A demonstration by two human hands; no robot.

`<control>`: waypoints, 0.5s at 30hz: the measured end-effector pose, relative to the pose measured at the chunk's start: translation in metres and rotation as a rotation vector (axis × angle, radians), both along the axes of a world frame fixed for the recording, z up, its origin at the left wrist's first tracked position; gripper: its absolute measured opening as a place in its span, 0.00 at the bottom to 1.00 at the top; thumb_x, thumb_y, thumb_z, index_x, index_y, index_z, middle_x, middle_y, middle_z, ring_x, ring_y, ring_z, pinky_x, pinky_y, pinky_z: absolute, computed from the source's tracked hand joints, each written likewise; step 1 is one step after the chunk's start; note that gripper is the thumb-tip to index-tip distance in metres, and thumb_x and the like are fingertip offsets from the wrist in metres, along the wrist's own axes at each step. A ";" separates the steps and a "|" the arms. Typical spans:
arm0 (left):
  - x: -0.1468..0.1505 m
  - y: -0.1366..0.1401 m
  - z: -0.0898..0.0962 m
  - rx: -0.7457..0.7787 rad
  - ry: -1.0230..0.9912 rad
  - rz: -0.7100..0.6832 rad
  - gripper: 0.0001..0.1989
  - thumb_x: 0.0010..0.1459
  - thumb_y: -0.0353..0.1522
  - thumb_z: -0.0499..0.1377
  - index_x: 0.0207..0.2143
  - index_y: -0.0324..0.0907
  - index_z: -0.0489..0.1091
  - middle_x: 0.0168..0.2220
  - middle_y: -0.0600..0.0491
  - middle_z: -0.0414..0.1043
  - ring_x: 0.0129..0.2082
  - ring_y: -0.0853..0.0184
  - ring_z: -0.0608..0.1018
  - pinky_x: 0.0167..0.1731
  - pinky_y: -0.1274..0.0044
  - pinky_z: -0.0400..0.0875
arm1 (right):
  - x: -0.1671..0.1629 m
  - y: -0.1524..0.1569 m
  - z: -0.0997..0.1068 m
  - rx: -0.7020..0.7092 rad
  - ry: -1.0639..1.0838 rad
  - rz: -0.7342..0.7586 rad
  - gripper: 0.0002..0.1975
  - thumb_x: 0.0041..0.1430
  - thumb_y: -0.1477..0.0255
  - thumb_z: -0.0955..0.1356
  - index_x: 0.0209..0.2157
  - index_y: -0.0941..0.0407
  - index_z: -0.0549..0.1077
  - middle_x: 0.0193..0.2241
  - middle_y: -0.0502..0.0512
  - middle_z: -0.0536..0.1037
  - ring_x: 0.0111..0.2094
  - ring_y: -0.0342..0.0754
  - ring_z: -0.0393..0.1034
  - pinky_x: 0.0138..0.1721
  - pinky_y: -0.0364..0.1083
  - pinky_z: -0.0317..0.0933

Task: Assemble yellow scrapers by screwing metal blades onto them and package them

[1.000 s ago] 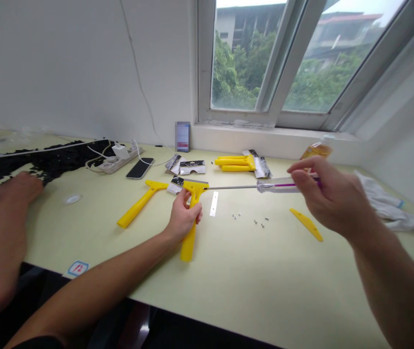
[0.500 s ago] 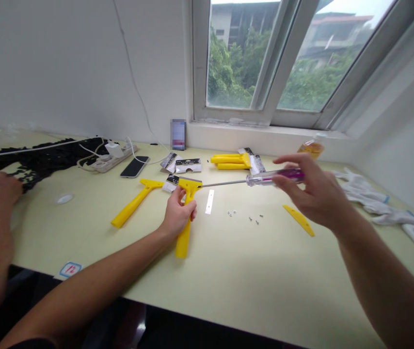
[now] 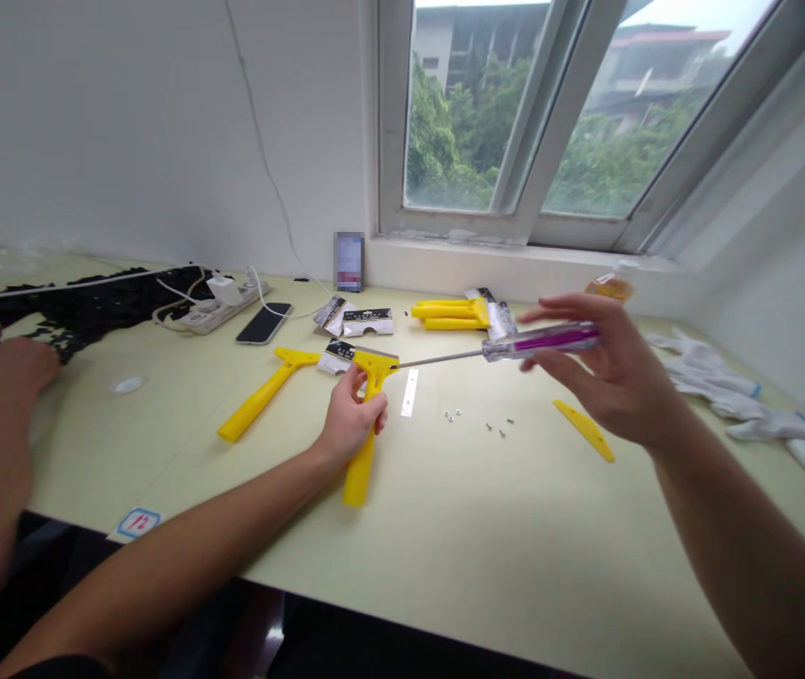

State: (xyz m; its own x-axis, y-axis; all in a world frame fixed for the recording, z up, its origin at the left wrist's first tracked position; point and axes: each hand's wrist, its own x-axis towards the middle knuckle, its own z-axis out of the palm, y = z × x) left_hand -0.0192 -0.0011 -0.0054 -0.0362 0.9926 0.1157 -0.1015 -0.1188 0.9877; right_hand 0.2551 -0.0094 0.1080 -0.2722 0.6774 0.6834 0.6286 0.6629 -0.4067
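Left hand (image 3: 354, 415) is clamping a T-shaped yellow plastic scraper (image 3: 358, 479) at centre frame; right hand (image 3: 604, 382) is loosely gripping a clear-and-purple screwdriver (image 3: 540, 342), fingers reaching further along its handle than a second ago, its tip meeting the scraper's head, suggesting turning is continuing. Right of centre, tiny metal screws (image 3: 502, 434) and a smooth curved yellow plate (image 3: 584, 431) are lying.

Light-assembly workroom, apparently: long worktable (image 3: 550, 547), numbered label (image 3: 139, 522) at lower left; screwdriver (image 3: 540, 342), loose screws (image 3: 502, 434) and nuts (image 3: 458, 412) right of centre; work gloves (image 3: 714, 382) at middle right; another person's hands (image 3: 13, 368) at far left.
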 end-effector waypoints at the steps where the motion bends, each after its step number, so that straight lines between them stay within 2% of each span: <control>1: 0.000 0.001 0.000 0.006 -0.001 -0.003 0.18 0.48 0.28 0.60 0.43 0.42 0.62 0.46 0.50 0.66 0.13 0.80 0.69 0.10 0.83 0.60 | 0.000 -0.001 0.002 0.016 -0.028 -0.068 0.16 0.59 0.62 0.68 0.47 0.52 0.69 0.35 0.53 0.79 0.25 0.46 0.72 0.30 0.48 0.68; 2: -0.001 0.001 0.000 0.006 -0.001 -0.004 0.18 0.48 0.28 0.60 0.43 0.42 0.62 0.45 0.51 0.66 0.13 0.80 0.69 0.10 0.83 0.60 | 0.000 -0.002 0.004 0.026 -0.070 -0.139 0.13 0.60 0.62 0.67 0.44 0.53 0.71 0.30 0.52 0.78 0.23 0.46 0.70 0.28 0.47 0.67; 3: -0.001 0.002 0.000 0.000 -0.002 0.001 0.18 0.48 0.28 0.60 0.43 0.42 0.62 0.45 0.51 0.66 0.13 0.80 0.69 0.10 0.83 0.60 | 0.000 -0.003 0.005 0.026 -0.110 -0.185 0.13 0.61 0.61 0.66 0.43 0.53 0.71 0.29 0.53 0.77 0.23 0.46 0.70 0.27 0.47 0.66; 4: -0.001 0.002 0.000 -0.010 -0.002 0.007 0.18 0.48 0.28 0.60 0.43 0.43 0.62 0.44 0.52 0.66 0.13 0.81 0.69 0.11 0.83 0.60 | 0.001 -0.004 0.006 0.008 -0.133 -0.180 0.15 0.61 0.61 0.66 0.46 0.53 0.70 0.33 0.55 0.78 0.25 0.47 0.72 0.28 0.48 0.66; 6: -0.002 0.002 0.000 -0.022 -0.006 0.020 0.17 0.48 0.28 0.60 0.42 0.43 0.62 0.41 0.54 0.65 0.13 0.81 0.68 0.11 0.83 0.60 | 0.001 -0.004 0.007 -0.053 -0.152 -0.047 0.22 0.61 0.61 0.65 0.55 0.52 0.63 0.47 0.59 0.75 0.35 0.50 0.75 0.35 0.50 0.69; 7: -0.002 0.002 0.000 -0.023 -0.011 0.020 0.17 0.48 0.27 0.59 0.41 0.43 0.62 0.41 0.55 0.65 0.13 0.80 0.68 0.11 0.83 0.60 | 0.001 -0.004 0.007 -0.071 -0.158 -0.001 0.24 0.61 0.61 0.65 0.57 0.51 0.61 0.50 0.59 0.74 0.37 0.51 0.75 0.37 0.51 0.69; 8: -0.002 0.002 0.000 -0.022 -0.016 0.016 0.16 0.48 0.27 0.59 0.41 0.43 0.62 0.41 0.55 0.65 0.13 0.80 0.68 0.11 0.83 0.60 | 0.001 -0.003 0.008 -0.068 -0.159 -0.013 0.22 0.61 0.61 0.65 0.55 0.51 0.62 0.48 0.59 0.75 0.36 0.50 0.75 0.37 0.51 0.69; 10: -0.001 0.001 0.000 -0.024 -0.026 0.001 0.17 0.48 0.28 0.60 0.42 0.43 0.62 0.42 0.54 0.65 0.13 0.80 0.68 0.11 0.82 0.59 | 0.002 -0.002 0.008 -0.068 -0.150 -0.159 0.16 0.63 0.60 0.63 0.48 0.53 0.67 0.32 0.54 0.78 0.27 0.48 0.73 0.33 0.50 0.68; 11: 0.000 0.000 0.000 -0.030 -0.030 -0.006 0.18 0.48 0.28 0.60 0.42 0.43 0.62 0.42 0.54 0.65 0.13 0.80 0.68 0.11 0.82 0.59 | 0.003 -0.001 0.009 -0.082 -0.145 -0.220 0.16 0.64 0.59 0.61 0.47 0.53 0.68 0.28 0.53 0.77 0.24 0.48 0.72 0.30 0.49 0.67; 12: 0.000 -0.001 0.001 -0.038 -0.034 -0.009 0.18 0.47 0.28 0.60 0.43 0.43 0.62 0.42 0.54 0.65 0.13 0.80 0.68 0.11 0.82 0.59 | 0.004 -0.001 0.009 -0.107 -0.150 -0.233 0.17 0.64 0.58 0.61 0.48 0.54 0.67 0.28 0.53 0.77 0.24 0.48 0.72 0.30 0.49 0.67; 15: 0.001 -0.003 0.004 -0.047 -0.043 0.006 0.18 0.47 0.28 0.60 0.42 0.42 0.62 0.40 0.55 0.65 0.13 0.80 0.68 0.11 0.82 0.60 | 0.007 -0.001 0.010 -0.195 -0.186 -0.040 0.24 0.61 0.58 0.64 0.56 0.52 0.60 0.47 0.59 0.75 0.34 0.49 0.75 0.35 0.50 0.69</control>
